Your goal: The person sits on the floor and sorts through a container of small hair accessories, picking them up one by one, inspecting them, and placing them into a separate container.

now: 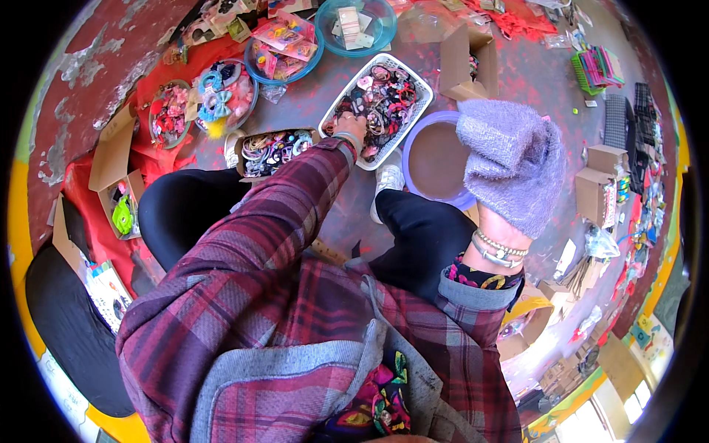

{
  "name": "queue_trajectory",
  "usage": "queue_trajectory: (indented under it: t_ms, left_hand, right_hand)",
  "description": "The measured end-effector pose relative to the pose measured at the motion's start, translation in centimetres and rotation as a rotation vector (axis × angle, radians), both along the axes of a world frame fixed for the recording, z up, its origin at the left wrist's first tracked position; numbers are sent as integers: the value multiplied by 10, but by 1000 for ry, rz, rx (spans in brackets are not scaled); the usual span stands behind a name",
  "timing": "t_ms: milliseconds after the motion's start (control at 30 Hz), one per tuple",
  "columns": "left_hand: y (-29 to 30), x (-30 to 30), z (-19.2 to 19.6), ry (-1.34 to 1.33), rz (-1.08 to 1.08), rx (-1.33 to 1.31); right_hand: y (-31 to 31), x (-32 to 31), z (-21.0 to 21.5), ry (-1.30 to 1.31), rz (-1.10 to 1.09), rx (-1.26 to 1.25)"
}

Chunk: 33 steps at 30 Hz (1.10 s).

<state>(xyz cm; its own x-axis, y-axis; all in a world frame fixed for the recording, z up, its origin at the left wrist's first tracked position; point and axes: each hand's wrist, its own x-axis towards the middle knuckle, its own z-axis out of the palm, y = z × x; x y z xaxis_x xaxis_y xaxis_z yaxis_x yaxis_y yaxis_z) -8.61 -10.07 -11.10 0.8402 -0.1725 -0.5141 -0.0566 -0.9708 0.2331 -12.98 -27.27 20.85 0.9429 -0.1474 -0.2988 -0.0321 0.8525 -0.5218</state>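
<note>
My left hand [353, 127] reaches forward into a white slotted basket [422, 94] full of dark and pink hair ties and clips. Its fingers are buried among them, so its grip is hidden. My right hand [513, 164] is raised close to the camera inside a fuzzy lilac glove, with the fingers folded over and nothing seen in them. It hovers over the right rim of an empty lilac bowl [436, 161]. Beaded bracelets circle the right wrist. I sit on the floor in a plaid shirt, with my dark-trousered knees on either side.
A cardboard box of coloured hair ties [273, 150] lies left of the basket. Blue bowls of bows and packets [284, 50] stand behind it, and an open carton [467, 63] is at the back right. More cartons and goods [602, 181] line the right side, over red cloth on the floor.
</note>
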Motion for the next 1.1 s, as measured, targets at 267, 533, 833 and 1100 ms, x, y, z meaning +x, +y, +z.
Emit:
queue_trajectory:
  t_ms: [267,533,833,1100]
  left_hand:
    - [17,18,16,-85,186,-196]
    - [39,35,80,196,483,-881]
    - [48,22,103,700,869,-1611]
    - [48,26,-11,273,425,-1240]
  right_hand:
    - [8,-3,10,-128,168,156]
    - [10,-7,5,-72,114,117]
    - [12,-10,-1,-117,73,45]
    - [2,-10,6,-60,-169,105]
